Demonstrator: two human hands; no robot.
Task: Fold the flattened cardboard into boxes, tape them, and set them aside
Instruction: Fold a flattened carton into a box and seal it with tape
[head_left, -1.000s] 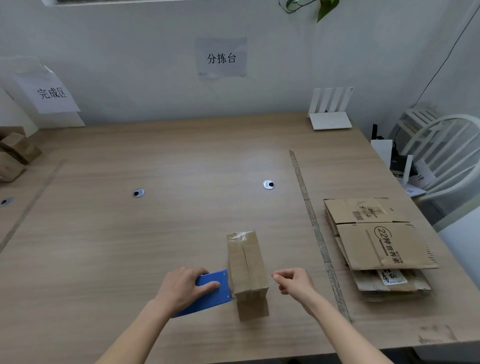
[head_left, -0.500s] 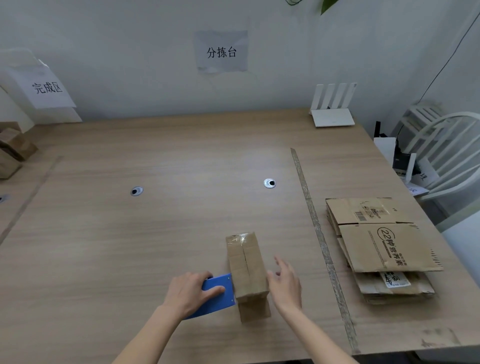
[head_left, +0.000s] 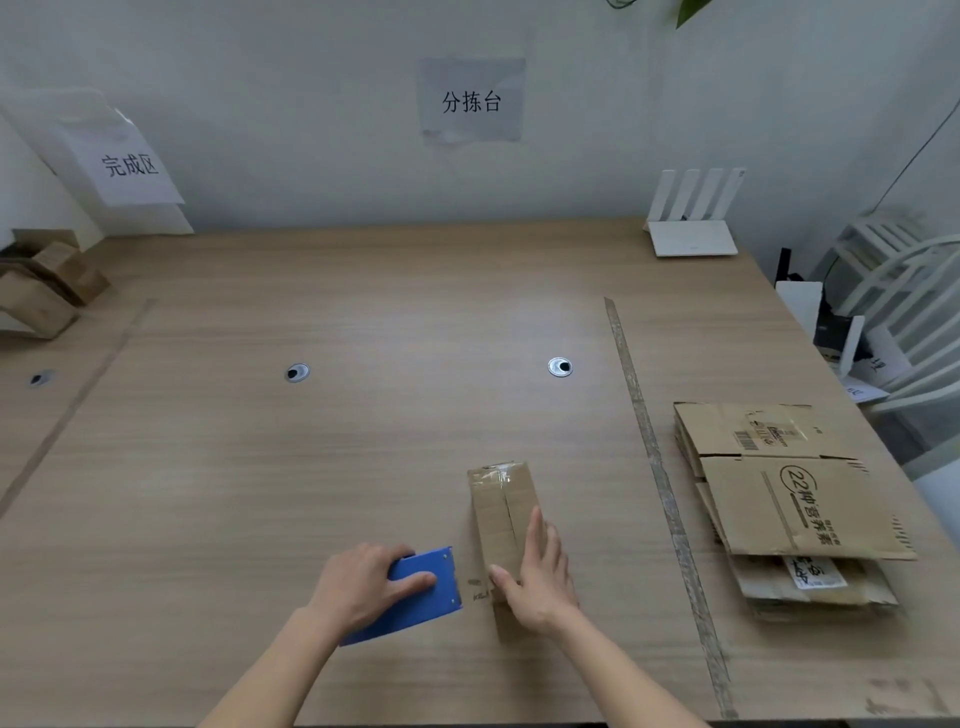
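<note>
On the near middle of the wooden table (head_left: 363, 467), the right hand (head_left: 537, 582) lies flat along the top of the small folded cardboard box (head_left: 503, 512) — fingers straight and close together over the right flap, thumb hooked across the centre seam toward the left flap, pressing rather than gripping. Just left of the box, nearly touching its near end, the left hand (head_left: 363, 584) is wrapped over a blue tape dispenser (head_left: 423, 592), fingers curled over its top and the index finger laid on its flat side. Clear tape glints on the box's far end; whether the seam under the palm is taped I cannot tell. My reading is that this is the taping step: flaps held shut, dispenser brought alongside. The next move would call for setting the dispenser on the seam and drawing it along while the right hand clears the way without letting the flaps spring. Right of the box, past a strip of tape on the table, waits the stack of flattened cardboard (head_left: 789, 499); far left of it sit finished boxes (head_left: 47, 291).
</note>
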